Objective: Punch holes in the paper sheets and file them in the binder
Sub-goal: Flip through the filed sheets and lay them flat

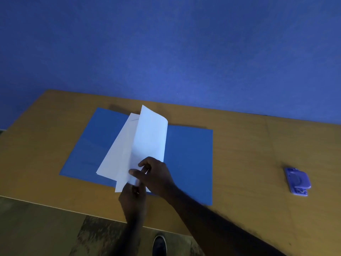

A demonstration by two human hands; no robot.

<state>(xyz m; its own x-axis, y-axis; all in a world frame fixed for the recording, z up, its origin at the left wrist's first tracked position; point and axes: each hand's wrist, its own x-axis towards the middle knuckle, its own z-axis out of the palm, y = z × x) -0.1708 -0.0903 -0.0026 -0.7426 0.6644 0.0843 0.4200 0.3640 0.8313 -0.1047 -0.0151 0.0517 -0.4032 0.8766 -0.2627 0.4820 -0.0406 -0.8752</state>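
Hands [156, 174] [132, 198] together, pinching near corner of white paper sheets [147, 137] over open blue binder [190, 159], sheets bending limply, wanting edge grip.

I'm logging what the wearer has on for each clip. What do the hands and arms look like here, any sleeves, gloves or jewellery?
Both hands, left hand and right hand, are bare: no gloves, and no rings or watch that I can make out in the dim light. Both forearms are uncovered as far as the frame shows; no sleeves visible.
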